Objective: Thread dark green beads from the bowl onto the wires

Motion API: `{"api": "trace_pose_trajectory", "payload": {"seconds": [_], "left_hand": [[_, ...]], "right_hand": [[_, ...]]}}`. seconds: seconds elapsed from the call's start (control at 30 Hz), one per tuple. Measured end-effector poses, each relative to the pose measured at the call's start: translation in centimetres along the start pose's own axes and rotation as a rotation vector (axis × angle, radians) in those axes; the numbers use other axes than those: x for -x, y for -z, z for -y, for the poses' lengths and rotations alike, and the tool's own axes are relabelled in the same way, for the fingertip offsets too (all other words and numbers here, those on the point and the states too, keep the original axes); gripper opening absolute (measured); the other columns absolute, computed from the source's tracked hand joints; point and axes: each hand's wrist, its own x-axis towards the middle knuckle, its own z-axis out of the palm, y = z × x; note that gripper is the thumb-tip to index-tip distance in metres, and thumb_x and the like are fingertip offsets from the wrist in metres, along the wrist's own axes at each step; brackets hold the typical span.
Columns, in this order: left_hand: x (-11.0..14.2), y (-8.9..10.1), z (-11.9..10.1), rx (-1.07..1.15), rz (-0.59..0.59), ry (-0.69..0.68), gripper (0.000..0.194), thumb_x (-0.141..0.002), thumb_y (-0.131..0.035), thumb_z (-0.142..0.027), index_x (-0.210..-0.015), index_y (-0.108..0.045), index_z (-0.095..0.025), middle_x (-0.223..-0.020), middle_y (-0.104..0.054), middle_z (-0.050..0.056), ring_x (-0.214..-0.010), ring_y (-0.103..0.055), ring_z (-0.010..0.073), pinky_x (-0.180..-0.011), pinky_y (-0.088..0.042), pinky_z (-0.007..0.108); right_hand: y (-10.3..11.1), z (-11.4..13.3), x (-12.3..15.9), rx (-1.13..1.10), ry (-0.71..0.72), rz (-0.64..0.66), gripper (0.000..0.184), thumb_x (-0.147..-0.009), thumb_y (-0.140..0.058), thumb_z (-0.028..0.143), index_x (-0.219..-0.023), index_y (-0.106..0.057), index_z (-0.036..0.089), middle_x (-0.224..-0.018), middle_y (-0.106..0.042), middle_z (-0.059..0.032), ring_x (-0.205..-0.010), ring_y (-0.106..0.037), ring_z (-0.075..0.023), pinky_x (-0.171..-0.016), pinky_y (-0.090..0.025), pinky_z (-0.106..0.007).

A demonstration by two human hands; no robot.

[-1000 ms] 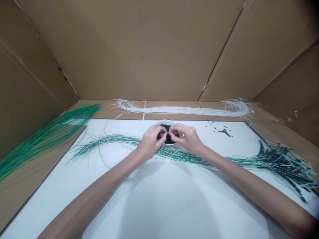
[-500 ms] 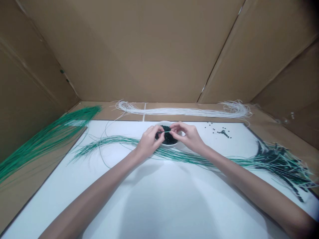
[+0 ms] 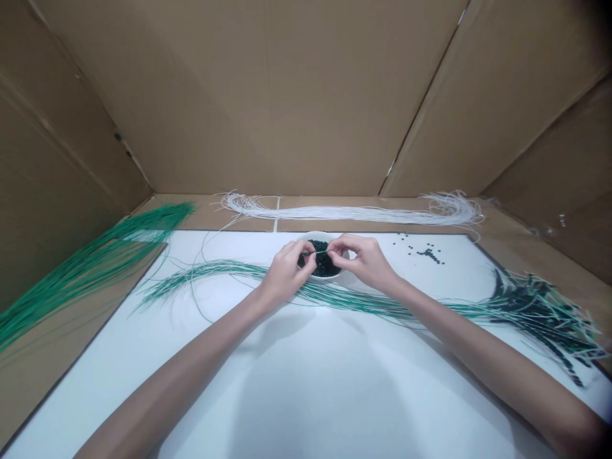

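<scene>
Over a white bowl (image 3: 329, 276) full of small dark green beads (image 3: 322, 265), both hands pinch a short stretch of thin green wire (image 3: 321, 252). My left hand (image 3: 289, 268) grips it between thumb and fingertips on the left, with a dark part showing at those fingertips. On the right, my right hand (image 3: 361, 258) has thumb and forefinger closed on its other end; whether a bead is between them is too small to tell. Behind my wrists a bundle of green wires (image 3: 354, 298) runs across the white board, its right end (image 3: 540, 312) strung with dark beads.
White wires (image 3: 354, 215) lie in a bundle along the back. A thick bunch of green wires (image 3: 95, 268) sits at the left. Loose beads (image 3: 429, 255) are scattered right of the bowl. Cardboard walls (image 3: 268, 95) enclose the white board (image 3: 191, 357) at back and sides.
My right hand has shifted very slightly to the right along the wire. My left hand holds its place.
</scene>
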Motion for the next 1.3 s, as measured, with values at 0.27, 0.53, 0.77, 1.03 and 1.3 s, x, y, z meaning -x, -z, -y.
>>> {"api": "trace_pose_trajectory", "payload": {"seconds": [0.27,0.53,0.77,1.03,1.3], "left_hand": [[-0.3,0.3,-0.1,0.023,0.022,0.066,0.007,-0.077,-0.044,-0.017,-0.083,-0.048,-0.016,-0.072,-0.055,-0.001,-0.059,-0.048,0.0083,-0.058,-0.039,0.018],[0.0,0.2,-0.1,0.023,0.002,0.012,0.007,-0.081,-0.046,-0.021,-0.081,-0.051,-0.017,-0.078,-0.056,0.000,-0.064,-0.048,0.0080,-0.064,-0.039,0.018],[0.7,-0.6,0.0,0.055,-0.076,0.036,0.012,-0.084,-0.042,-0.023,-0.081,-0.052,-0.017,-0.075,-0.054,0.000,-0.067,-0.048,0.0090,-0.066,-0.039,0.019],[2.0,-1.9,-0.2,0.125,-0.256,0.115,0.011,-0.084,-0.041,-0.022,-0.081,-0.049,-0.016,-0.076,-0.051,0.002,-0.068,-0.049,0.0098,-0.062,-0.041,0.020],[2.5,-2.2,-0.3,0.160,-0.238,0.125,0.010,-0.084,-0.040,-0.021,-0.083,-0.049,-0.016,-0.076,-0.051,0.002,-0.068,-0.049,0.0101,-0.064,-0.041,0.020]], "right_hand": [[0.3,0.2,-0.1,-0.015,-0.046,0.013,0.011,-0.073,-0.055,0.020,-0.071,-0.064,0.016,-0.069,-0.065,-0.0023,-0.058,-0.054,-0.0108,-0.056,-0.042,-0.022],[0.0,-0.1,0.1,-0.047,-0.075,0.005,0.012,-0.073,-0.055,0.022,-0.073,-0.064,0.016,-0.072,-0.066,-0.0031,-0.061,-0.056,-0.0120,-0.058,-0.044,-0.022],[-0.4,0.3,0.1,-0.131,-0.162,0.026,0.011,-0.071,-0.057,0.023,-0.071,-0.064,0.015,-0.069,-0.066,-0.0036,-0.061,-0.058,-0.0124,-0.059,-0.047,-0.023],[-1.2,-0.4,0.4,-0.441,-0.265,-0.050,0.024,-0.064,-0.066,0.029,-0.082,-0.064,0.014,-0.079,-0.067,-0.0072,-0.073,-0.063,-0.0170,-0.073,-0.051,-0.031],[-1.3,-0.3,0.5,-0.569,-0.317,-0.074,0.027,-0.058,-0.070,0.030,-0.080,-0.063,0.015,-0.078,-0.068,-0.0066,-0.074,-0.065,-0.0185,-0.076,-0.052,-0.034]]}}
